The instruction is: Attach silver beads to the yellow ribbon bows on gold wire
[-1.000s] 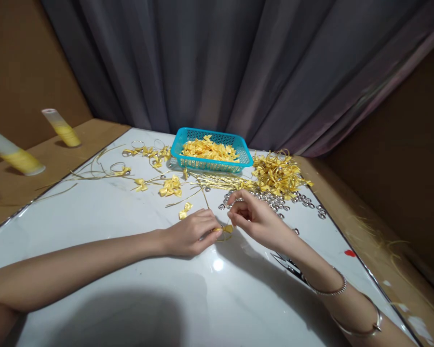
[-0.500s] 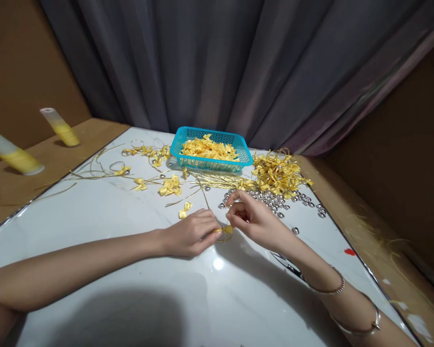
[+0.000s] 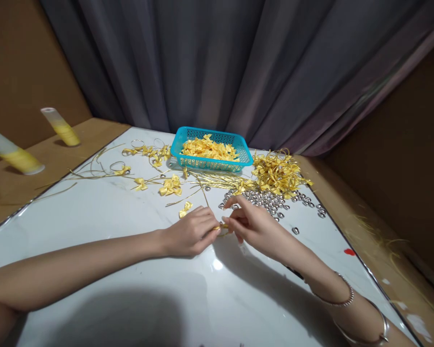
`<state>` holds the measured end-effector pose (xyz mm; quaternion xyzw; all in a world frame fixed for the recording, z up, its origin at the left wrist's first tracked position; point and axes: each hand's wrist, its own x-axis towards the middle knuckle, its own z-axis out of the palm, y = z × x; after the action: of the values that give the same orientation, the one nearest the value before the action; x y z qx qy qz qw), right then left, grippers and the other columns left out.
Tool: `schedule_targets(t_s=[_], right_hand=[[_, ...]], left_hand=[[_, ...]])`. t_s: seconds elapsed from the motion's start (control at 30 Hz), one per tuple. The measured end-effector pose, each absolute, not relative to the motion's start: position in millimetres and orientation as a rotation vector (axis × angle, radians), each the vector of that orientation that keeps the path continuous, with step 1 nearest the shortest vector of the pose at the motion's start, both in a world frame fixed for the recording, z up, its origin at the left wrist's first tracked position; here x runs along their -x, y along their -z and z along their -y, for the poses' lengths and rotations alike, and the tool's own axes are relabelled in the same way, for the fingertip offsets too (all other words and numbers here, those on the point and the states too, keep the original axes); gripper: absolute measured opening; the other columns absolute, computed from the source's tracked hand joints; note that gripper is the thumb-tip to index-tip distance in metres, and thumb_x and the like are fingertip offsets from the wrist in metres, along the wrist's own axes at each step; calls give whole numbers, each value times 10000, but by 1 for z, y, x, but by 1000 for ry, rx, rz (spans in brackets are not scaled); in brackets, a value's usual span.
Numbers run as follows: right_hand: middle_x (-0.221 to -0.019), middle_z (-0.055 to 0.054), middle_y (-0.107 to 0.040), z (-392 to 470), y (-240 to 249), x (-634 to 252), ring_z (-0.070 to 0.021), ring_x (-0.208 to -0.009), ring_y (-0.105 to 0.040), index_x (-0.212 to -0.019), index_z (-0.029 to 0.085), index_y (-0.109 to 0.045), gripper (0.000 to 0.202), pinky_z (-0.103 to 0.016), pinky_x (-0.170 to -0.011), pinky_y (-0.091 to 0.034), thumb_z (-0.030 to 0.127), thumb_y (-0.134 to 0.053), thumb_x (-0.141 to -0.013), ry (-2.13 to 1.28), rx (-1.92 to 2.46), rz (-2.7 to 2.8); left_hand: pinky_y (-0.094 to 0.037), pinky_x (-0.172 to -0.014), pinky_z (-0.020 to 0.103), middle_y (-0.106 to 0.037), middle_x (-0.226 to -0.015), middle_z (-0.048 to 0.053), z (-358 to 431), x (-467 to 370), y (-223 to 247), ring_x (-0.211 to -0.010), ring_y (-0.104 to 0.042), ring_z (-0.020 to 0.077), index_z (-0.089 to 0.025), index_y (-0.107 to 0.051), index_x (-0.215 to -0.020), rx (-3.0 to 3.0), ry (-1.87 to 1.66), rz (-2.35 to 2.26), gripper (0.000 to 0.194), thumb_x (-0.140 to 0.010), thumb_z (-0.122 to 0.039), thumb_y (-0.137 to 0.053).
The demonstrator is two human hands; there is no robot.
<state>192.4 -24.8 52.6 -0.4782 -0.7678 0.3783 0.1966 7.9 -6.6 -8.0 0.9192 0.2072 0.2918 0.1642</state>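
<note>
My left hand (image 3: pixel 194 231) rests on the white table, its fingers closed on a small yellow ribbon bow with thin gold cord (image 3: pixel 222 234). Most of the bow is hidden by my fingers. Close by on the right, my right hand (image 3: pixel 252 222) pinches at the same bow with thumb and finger, its index finger arched above. A loose yellow bow (image 3: pixel 185 209) lies just beyond my left hand. Past my right hand, many silver beads (image 3: pixel 264 200) are scattered over the table.
A blue plastic basket (image 3: pixel 211 164) full of yellow bows stands at the back. Right of it is a heap of bows with cords (image 3: pixel 278 173); cut gold cords (image 3: pixel 220 180) lie in front. Yellow thread spools (image 3: pixel 21 159) stand at left. My right forearm mostly covers a dark tool.
My right hand has moved slightly left and down, bringing its fingertips onto the bow beside my left fingers. My right forearm now covers more of the scissors. My left hand has stayed put.
</note>
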Motion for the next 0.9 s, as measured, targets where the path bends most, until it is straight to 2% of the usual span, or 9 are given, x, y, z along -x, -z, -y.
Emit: schedule_targets(t_s=[0.2, 0.43, 0.6, 0.7, 0.8, 0.9], right_hand=[[-639, 14, -595, 19, -64, -196, -147, -475, -618, -941, 210, -344, 79, -210, -360, -426, 215, -399, -884, -1513, 1381, 1768], [-641, -11, -617, 15, -62, -196, -138, -513, -629, -866, 195, -400, 75, -199, -370, -459, 212, -472, -862, -1536, 1412, 1699], [-587, -23, -605, 20, -64, -196, -140, -525, -619, -736, 163, -515, 135, -209, -407, -460, 263, -557, -818, -1320, 1468, 1885], [-549, -4, -602, 25, -63, -194, -106, -454, -559, -732, 158, -592, 91, -213, -443, -416, 226, -589, -793, -983, 1488, 2096], [-542, -5, -608, 29, -58, -191, -104, -463, -525, -751, 162, -642, 79, -219, -478, -363, 177, -577, -793, -640, 1491, 2241], [-555, -26, -623, 31, -53, -186, -114, -479, -521, -726, 161, -666, 168, -222, -489, -328, 151, -527, -819, -505, 1505, 2290]], left_hand=[[-380, -678, 316, -567, -701, 61, 7, -8, 11, -719, -477, 171, -127, -542, -772, -2624, -935, -688, 236, -914, -177, -359], [-366, -664, 316, -580, -701, 62, 6, -8, 13, -714, -477, 173, -119, -547, -778, -2676, -989, -722, 219, -908, -160, -375], [-359, -662, 318, -580, -687, 58, 7, -9, 12, -711, -484, 175, -120, -544, -771, -2691, -1015, -750, 225, -911, -166, -375], [-355, -657, 316, -578, -688, 56, 7, -9, 12, -712, -485, 175, -127, -541, -767, -2701, -1003, -750, 224, -910, -166, -373], [-351, -652, 318, -579, -692, 59, 7, -10, 12, -709, -482, 176, -132, -539, -765, -2715, -996, -743, 227, -910, -168, -367], [-351, -651, 319, -575, -686, 61, 6, -10, 12, -710, -483, 177, -132, -533, -752, -2723, -994, -743, 237, -910, -162, -359]])
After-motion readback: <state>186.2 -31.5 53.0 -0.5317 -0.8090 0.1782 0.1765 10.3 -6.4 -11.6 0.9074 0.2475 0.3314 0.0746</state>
